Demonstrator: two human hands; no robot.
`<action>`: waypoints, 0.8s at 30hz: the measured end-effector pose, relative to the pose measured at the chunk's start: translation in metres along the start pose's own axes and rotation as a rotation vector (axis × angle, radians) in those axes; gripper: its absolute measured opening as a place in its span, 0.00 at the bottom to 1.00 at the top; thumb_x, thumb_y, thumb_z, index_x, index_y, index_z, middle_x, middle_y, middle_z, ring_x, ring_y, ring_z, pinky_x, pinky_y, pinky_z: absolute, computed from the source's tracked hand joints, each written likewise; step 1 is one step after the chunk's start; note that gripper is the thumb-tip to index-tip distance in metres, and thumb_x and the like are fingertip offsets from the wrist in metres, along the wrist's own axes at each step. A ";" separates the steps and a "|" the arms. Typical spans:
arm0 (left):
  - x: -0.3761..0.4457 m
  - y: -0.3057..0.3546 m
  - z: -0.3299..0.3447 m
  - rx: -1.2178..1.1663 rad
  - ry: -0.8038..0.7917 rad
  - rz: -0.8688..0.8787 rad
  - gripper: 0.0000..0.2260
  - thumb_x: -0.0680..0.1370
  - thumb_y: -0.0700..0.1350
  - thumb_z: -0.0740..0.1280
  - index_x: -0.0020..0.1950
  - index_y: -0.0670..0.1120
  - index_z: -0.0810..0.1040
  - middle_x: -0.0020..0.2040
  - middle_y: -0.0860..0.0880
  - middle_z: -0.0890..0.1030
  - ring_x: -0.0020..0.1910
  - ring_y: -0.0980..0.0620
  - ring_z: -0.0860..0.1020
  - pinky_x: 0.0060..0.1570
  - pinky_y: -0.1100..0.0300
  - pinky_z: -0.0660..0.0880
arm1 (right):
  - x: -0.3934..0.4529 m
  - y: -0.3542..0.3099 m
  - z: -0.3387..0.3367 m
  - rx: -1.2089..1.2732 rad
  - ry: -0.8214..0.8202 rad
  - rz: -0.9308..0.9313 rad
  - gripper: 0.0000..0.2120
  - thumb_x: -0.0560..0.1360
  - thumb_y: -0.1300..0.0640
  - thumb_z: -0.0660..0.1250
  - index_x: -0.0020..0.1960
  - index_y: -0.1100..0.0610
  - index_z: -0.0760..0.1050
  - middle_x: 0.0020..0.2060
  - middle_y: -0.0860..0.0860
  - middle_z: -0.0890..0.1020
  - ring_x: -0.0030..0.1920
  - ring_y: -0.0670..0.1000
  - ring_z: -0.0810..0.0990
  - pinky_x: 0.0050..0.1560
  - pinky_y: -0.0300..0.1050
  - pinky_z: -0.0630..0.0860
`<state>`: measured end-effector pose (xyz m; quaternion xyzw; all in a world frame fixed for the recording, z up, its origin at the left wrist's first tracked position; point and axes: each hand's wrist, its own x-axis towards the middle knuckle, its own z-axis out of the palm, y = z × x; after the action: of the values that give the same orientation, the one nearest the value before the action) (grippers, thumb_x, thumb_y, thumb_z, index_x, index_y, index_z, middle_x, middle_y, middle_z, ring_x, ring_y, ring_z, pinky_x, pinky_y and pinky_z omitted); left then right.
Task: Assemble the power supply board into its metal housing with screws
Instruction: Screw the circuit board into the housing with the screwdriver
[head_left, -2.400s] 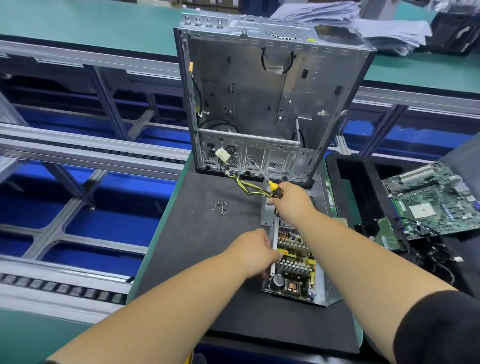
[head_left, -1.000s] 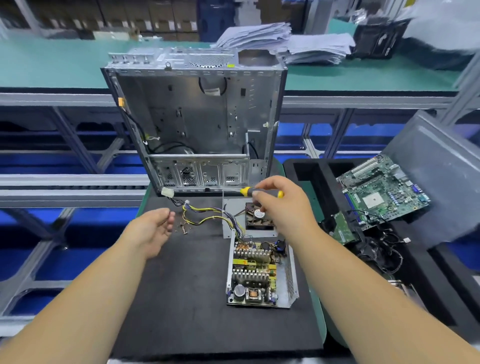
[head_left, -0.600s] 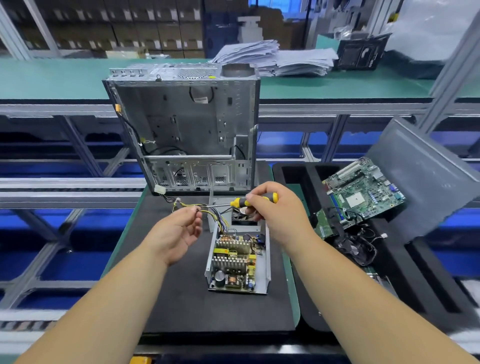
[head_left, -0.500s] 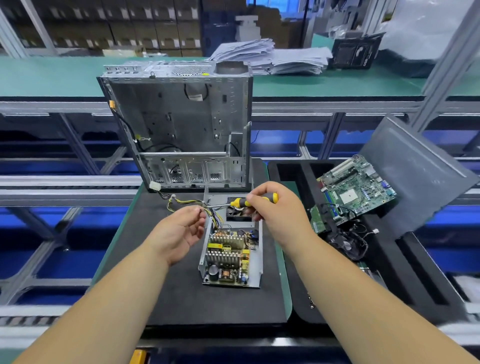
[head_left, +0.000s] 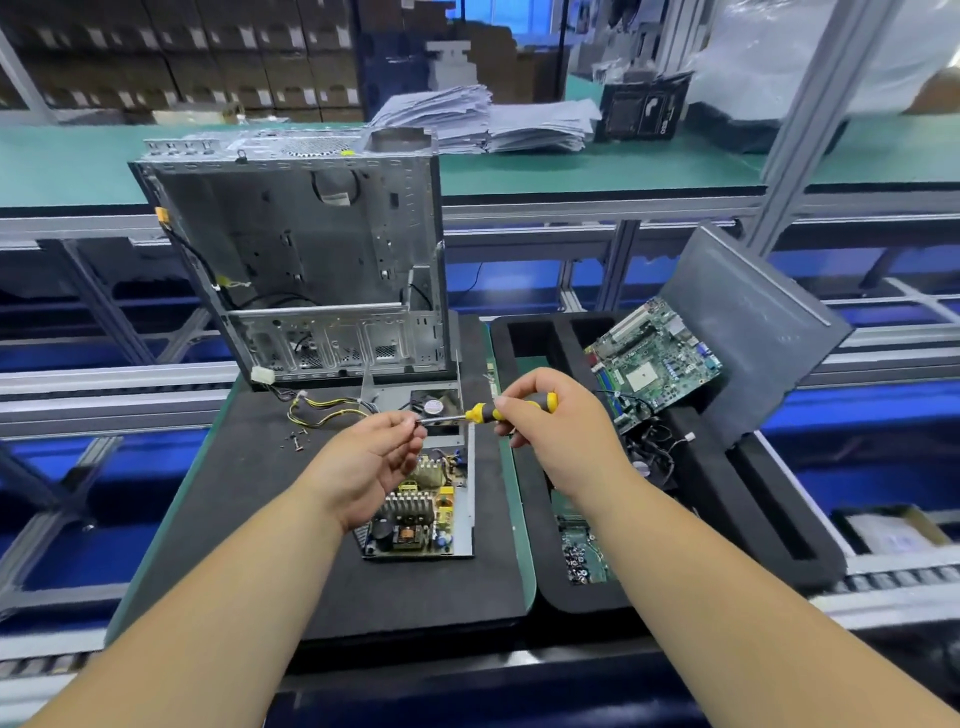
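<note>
Head view: right hand (head_left: 553, 431) grips yellow-and-black screwdriver (head_left: 488, 411) above green power supply board (head_left: 418, 512); left hand (head_left: 371, 457) pinches its tip, screw unclear.

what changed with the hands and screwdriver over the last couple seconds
The left hand left the power supply board, went to the loose screws, then rose to pinch the screwdriver tip. The right hand swung the screwdriver level. Board stayed in its housing, computer case upright.

The single head-worn wide-angle view looks forward and down from close above the black mat (head_left: 249, 519), forearms entering from the near edge, the green bench (head_left: 675, 166) lying far across the frame.
</note>
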<state>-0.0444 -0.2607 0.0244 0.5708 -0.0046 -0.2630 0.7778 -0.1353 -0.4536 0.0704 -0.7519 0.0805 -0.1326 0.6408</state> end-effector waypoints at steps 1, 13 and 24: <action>0.002 0.000 0.001 0.006 -0.002 -0.002 0.05 0.81 0.37 0.62 0.48 0.43 0.76 0.37 0.50 0.80 0.34 0.58 0.78 0.33 0.68 0.77 | 0.001 0.001 -0.001 -0.005 0.008 0.007 0.02 0.71 0.53 0.68 0.39 0.48 0.78 0.35 0.49 0.85 0.37 0.49 0.83 0.37 0.41 0.79; 0.051 0.017 -0.023 0.153 -0.076 -0.037 0.06 0.81 0.38 0.63 0.47 0.43 0.78 0.35 0.50 0.81 0.32 0.59 0.77 0.34 0.68 0.76 | 0.034 -0.003 0.017 -0.178 0.055 0.062 0.05 0.71 0.54 0.72 0.41 0.48 0.75 0.39 0.53 0.84 0.40 0.54 0.83 0.46 0.48 0.79; 0.102 0.035 -0.036 0.265 -0.265 0.010 0.08 0.81 0.36 0.62 0.45 0.43 0.78 0.36 0.51 0.81 0.34 0.58 0.78 0.36 0.67 0.76 | 0.071 -0.014 0.030 -0.162 0.212 0.129 0.06 0.75 0.56 0.72 0.43 0.58 0.78 0.35 0.53 0.86 0.33 0.46 0.82 0.34 0.33 0.76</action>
<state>0.0686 -0.2635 0.0131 0.6286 -0.1442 -0.3292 0.6898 -0.0592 -0.4439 0.0863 -0.7762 0.2063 -0.1629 0.5730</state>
